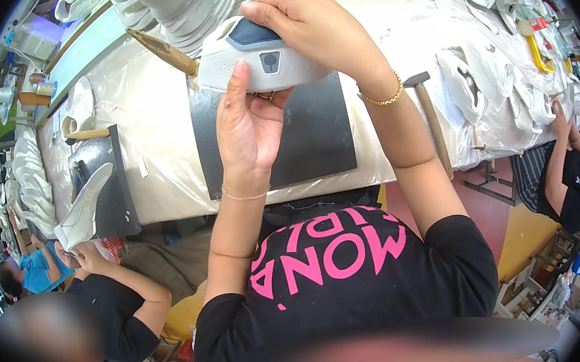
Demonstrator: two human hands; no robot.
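A white shoe upper with a dark blue padded collar and a small dark emblem is held up above the table in both hands. My left hand grips it from below, the thumb on its front face and the fingers partly hidden behind it. From the upper right, my right hand clasps the collar end, its thumb over the top edge and most fingers out of sight. Beneath lies a black rectangular mat. A wooden handle slants up to the left beside the upper; its other end is hidden.
A hammer lies right of the mat. Stacked white shoe parts stand at the back; more white uppers lie at right. At left, a co-worker's hands hold a white upper near another black mat.
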